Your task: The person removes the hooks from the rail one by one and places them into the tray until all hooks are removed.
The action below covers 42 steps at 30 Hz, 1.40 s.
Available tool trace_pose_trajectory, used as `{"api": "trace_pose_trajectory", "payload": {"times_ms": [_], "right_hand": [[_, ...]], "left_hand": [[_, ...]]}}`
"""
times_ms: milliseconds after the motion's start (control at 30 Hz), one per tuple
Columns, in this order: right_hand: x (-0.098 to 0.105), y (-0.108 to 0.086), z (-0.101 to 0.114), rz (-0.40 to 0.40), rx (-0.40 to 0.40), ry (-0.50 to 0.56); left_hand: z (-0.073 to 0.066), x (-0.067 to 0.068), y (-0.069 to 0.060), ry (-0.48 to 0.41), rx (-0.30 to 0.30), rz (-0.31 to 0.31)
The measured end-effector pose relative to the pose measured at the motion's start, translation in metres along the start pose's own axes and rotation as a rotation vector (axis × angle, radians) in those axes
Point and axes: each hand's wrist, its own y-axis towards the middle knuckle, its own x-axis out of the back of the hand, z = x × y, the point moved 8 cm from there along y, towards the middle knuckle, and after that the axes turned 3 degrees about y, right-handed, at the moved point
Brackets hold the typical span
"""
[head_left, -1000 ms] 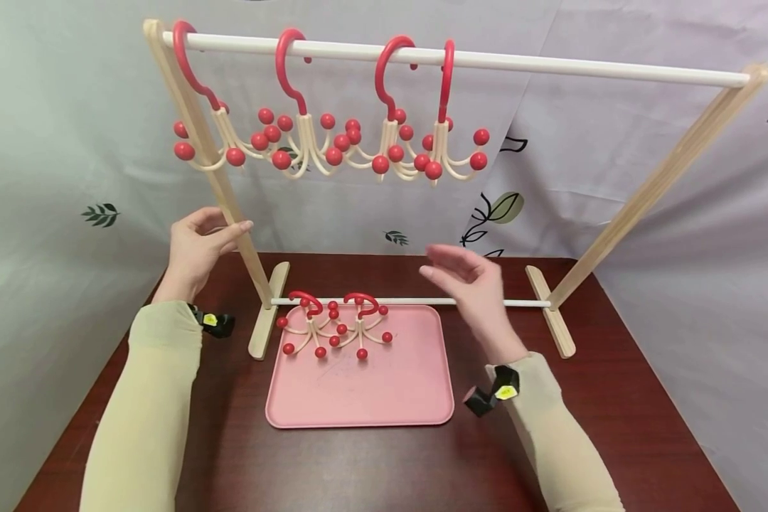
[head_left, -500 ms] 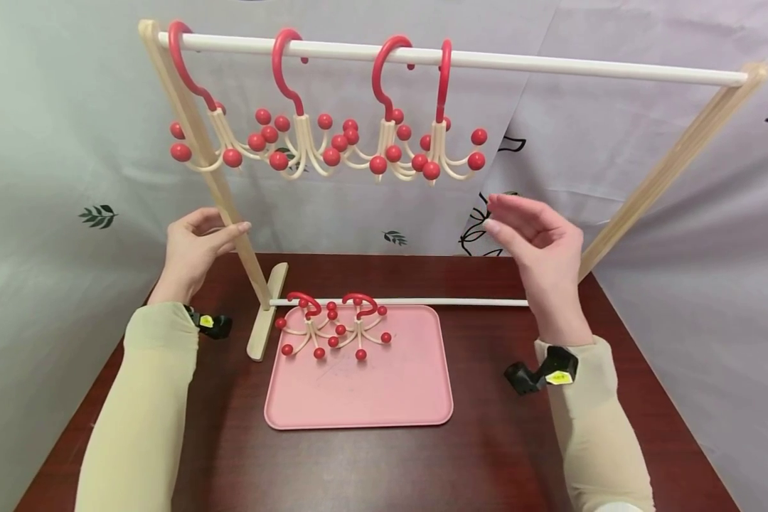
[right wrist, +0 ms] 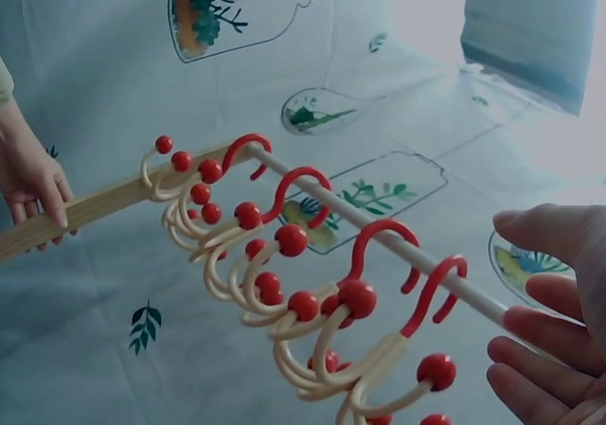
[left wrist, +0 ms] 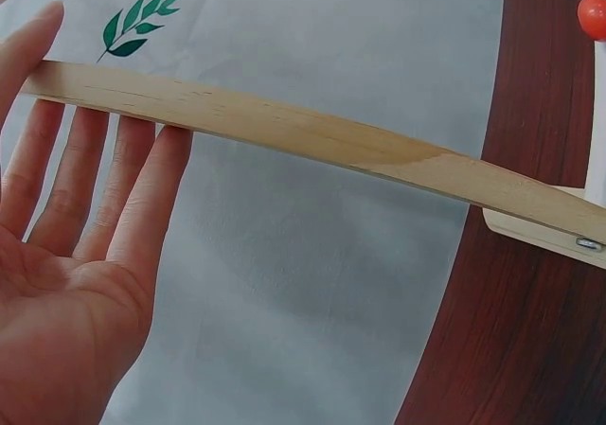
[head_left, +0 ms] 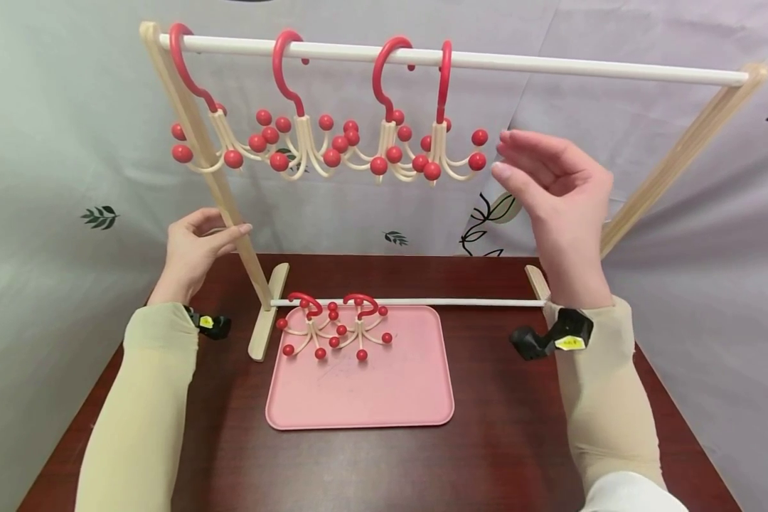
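Several red-hooked hangers hang from the rack's white top rail (head_left: 582,67), each with pale curved arms tipped by red balls. My left hand (head_left: 192,249) holds the left wooden post (left wrist: 284,136), thumb on one side and fingers on the other. To the right of the rightmost hanging hanger (head_left: 439,142), my right hand (head_left: 563,181) is raised with loosely bent fingers and nothing in them. Its fingertips are close to that hanger's red balls; the right wrist view shows a gap between hand and hanger. Two more hangers, a left one (head_left: 311,327) and a right one (head_left: 360,327), lie on the pink tray (head_left: 384,398).
The rack's lower white rail (head_left: 486,302) runs behind the tray, just above the dark wooden table (head_left: 486,455). Its right post (head_left: 678,160) is partly behind my right hand and wrist. A patterned pale cloth (head_left: 358,220) hangs behind and at the sides.
My right hand has moved up and to the right, from above the tray's right side to beside the rightmost hanging hanger. My left hand stays on the post; the hangers remain in place.
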Motion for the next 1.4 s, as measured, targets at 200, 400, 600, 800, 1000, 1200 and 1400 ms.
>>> {"api": "trace_pose_trajectory", "payload": {"times_ms": [200, 400, 600, 800, 1000, 1200, 1400], "right_hand": [[-0.022, 0.019, 0.004, 0.038, -0.014, -0.036], [-0.035, 0.037, 0.002, 0.045, -0.044, -0.104], [-0.043, 0.048, -0.005, 0.045, -0.107, -0.207], [-0.054, 0.055, -0.010, 0.057, -0.098, -0.255], [-0.062, 0.054, -0.007, 0.051, -0.057, -0.240], [-0.055, 0.056, -0.010, 0.010, -0.054, -0.238], [-0.047, 0.063, -0.012, -0.017, -0.043, -0.268]], "left_hand": [[0.001, 0.000, 0.000, 0.000, 0.004, 0.000], [0.001, 0.000, 0.000, 0.005, 0.004, 0.002], [0.001, 0.000, 0.000, 0.009, 0.004, 0.002], [0.001, 0.000, 0.000, 0.001, -0.003, 0.006], [0.001, -0.001, 0.000, -0.011, -0.007, 0.009], [0.001, -0.001, 0.001, -0.011, -0.008, 0.014], [0.002, 0.000, 0.002, -0.018, -0.004, 0.011]]}}
